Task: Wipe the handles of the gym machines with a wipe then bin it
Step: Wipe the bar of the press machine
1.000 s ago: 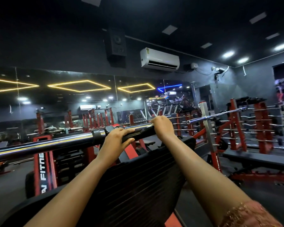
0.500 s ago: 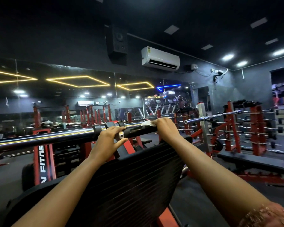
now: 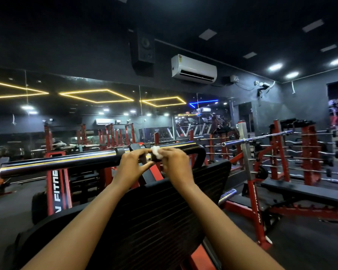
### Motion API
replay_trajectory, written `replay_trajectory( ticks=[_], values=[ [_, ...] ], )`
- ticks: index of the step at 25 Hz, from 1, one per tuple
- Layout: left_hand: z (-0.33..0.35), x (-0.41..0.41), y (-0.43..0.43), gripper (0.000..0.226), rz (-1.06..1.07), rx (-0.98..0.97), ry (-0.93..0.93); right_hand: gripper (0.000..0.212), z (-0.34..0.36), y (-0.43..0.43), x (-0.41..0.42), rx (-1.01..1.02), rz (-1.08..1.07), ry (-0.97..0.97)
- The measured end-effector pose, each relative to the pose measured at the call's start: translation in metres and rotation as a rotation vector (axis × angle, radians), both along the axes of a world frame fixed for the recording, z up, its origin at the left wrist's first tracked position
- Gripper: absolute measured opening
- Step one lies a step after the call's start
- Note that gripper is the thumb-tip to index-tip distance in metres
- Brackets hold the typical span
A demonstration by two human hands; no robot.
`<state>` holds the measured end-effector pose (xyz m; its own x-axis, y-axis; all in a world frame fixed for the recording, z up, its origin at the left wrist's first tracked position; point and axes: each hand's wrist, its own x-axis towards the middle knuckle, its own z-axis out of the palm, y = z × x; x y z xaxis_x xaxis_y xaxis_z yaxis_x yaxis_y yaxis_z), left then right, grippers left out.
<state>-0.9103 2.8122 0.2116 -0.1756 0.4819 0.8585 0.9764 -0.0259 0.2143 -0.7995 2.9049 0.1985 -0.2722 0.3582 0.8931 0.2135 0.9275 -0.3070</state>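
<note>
One wipe [image 3: 156, 152], white and crumpled, sits on top of the bar [image 3: 57, 162] at its black middle section. The right hand [image 3: 177, 164] pinches it, fingers curled over it from the right, thumb side hidden. The hand is slightly blurred.

The left hand [image 3: 132, 165] is just beside it and touches the wipe's left edge or nearly so; cannot tell which. Its fingers wrap over the bar and the thumb sits under it, gripping near a small metal fitting.

The bar runs left to a free chrome end, with open air above and in front of it. Right of the hands a black frame [image 3: 200, 148] curves down and closes that side. The black pad [image 3: 154, 211] lies close under both forearms. A red upright [image 3: 56, 184] stands below the bar's left part.

There is open floor [image 3: 300, 240] at right, before a second red rack carrying one barbell [image 3: 261, 136]. Further right is a storage rack [image 3: 308, 152] holding several bars, too small to count.

Counts: two hands, one wipe, one bar in hand, one AC unit [image 3: 193, 69], one speaker [image 3: 143, 48].
</note>
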Motion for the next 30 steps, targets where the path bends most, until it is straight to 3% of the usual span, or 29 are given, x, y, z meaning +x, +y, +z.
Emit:
replay_trajectory(
  ticks=[3,5,12,17,21,23,30],
  values=[
    [0.002,-0.001,0.001,0.041,0.01,-0.026,-0.014,0.029,-0.005,0.041,0.02,-0.348,-0.119,0.343],
    [0.003,-0.002,0.001,0.043,0.012,-0.048,-0.015,0.029,-0.009,0.051,0.013,-0.536,-0.154,0.438],
    [0.004,-0.005,-0.002,0.045,-0.011,-0.07,0.006,0.03,-0.021,-0.02,-0.052,-0.783,0.101,0.954],
    [0.005,-0.011,-0.006,0.044,-0.043,-0.101,0.002,0.032,-0.042,-0.048,-0.056,-0.696,0.224,0.918],
    [0.002,-0.014,-0.004,0.048,-0.032,-0.105,0.007,0.031,-0.024,-0.028,-0.05,-0.909,0.158,0.99],
    [0.0,-0.012,-0.004,0.049,-0.034,-0.1,-0.001,0.032,-0.019,-0.039,-0.056,-0.922,0.188,0.971],
    [-0.006,-0.006,-0.017,0.05,-0.131,-0.111,-0.169,0.03,-0.03,-0.071,-0.051,-0.821,0.244,0.704]
  ],
)
